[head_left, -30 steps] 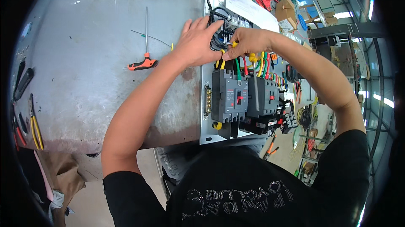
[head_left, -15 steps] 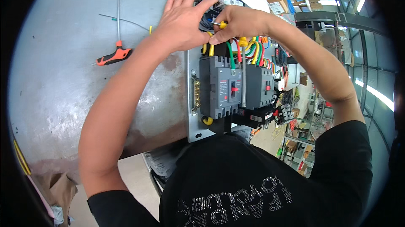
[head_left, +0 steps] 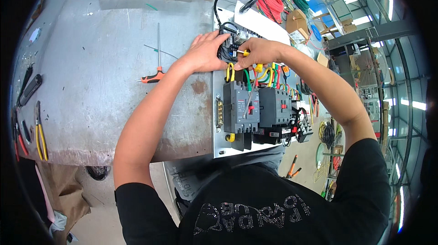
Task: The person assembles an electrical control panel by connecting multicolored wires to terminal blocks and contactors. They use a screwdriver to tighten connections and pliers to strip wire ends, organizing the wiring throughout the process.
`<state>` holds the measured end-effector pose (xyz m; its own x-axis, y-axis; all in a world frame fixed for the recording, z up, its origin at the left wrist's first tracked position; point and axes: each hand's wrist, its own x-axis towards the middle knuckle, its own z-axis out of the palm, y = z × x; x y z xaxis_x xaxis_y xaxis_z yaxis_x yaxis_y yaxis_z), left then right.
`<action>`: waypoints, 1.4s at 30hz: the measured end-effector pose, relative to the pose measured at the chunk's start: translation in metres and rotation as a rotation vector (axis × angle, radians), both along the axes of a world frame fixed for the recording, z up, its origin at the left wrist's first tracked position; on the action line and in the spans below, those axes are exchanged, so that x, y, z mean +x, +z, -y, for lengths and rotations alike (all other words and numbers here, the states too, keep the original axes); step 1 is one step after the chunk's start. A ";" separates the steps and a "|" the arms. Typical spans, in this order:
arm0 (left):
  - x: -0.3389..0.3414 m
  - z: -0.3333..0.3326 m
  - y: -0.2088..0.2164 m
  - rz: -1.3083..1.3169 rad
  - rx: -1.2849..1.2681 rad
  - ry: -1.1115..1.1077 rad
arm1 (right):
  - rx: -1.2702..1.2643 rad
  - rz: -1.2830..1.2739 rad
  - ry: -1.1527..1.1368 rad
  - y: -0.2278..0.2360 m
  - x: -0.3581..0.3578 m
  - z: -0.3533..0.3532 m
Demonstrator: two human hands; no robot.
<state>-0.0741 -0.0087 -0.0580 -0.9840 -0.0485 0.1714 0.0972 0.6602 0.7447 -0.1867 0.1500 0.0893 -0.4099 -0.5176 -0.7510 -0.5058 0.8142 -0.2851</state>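
The left hand [head_left: 206, 54], thumb spread wide, lies at the black wires [head_left: 226, 54]. The right hand [head_left: 259, 51] grips a yellow-handled screwdriver [head_left: 259, 68].

table [head_left: 91, 113]: shiny metal, rusty-looking edge [head_left: 182, 150] | switch [head_left: 233, 108]: dull plastic | screwdriver [head_left: 259, 68]: plastic, metal | sheet [head_left: 262, 25]: smooth paper | shirt [head_left: 283, 190]: cloth, sparkly letters [head_left: 261, 217]

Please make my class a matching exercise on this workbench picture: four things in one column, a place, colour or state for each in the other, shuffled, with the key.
1. Right hand
2. Yellow-handled pliers
3. T-handled tool
4. Red wire coil

A. Beyond the white sheet
B. Near the front left corner of the table
C. Gripping a screwdriver
D. Orange and black

Pairs: 1-C, 2-B, 3-D, 4-A
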 end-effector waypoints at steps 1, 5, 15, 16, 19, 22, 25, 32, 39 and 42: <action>0.000 0.002 -0.002 0.007 0.001 -0.006 | 0.035 -0.035 -0.004 0.000 0.002 0.001; 0.006 -0.007 0.006 0.017 -0.026 -0.006 | 0.055 -0.019 0.049 -0.007 0.001 -0.006; 0.009 -0.017 0.004 0.031 -0.044 0.063 | 0.138 -0.013 0.098 -0.004 0.007 0.013; 0.009 -0.019 0.005 0.031 -0.043 0.071 | 0.126 0.002 0.097 -0.006 0.006 0.011; 0.010 -0.025 0.010 0.008 -0.056 0.094 | 0.085 0.057 0.076 -0.008 0.004 0.005; 0.011 -0.018 0.007 -0.005 -0.021 0.068 | 0.028 0.051 0.105 -0.017 0.001 0.001; 0.011 -0.005 0.010 -0.008 0.029 -0.029 | -0.117 0.025 0.110 0.002 -0.007 -0.016; 0.041 0.003 0.054 -0.039 0.332 0.038 | -0.526 -0.134 -0.121 0.110 -0.014 -0.072; 0.072 -0.047 0.088 0.123 0.261 -0.095 | -0.721 -0.352 -0.015 0.117 0.024 -0.111; 0.079 -0.062 0.099 0.000 0.151 -0.094 | -0.894 -0.482 0.162 0.101 0.020 -0.125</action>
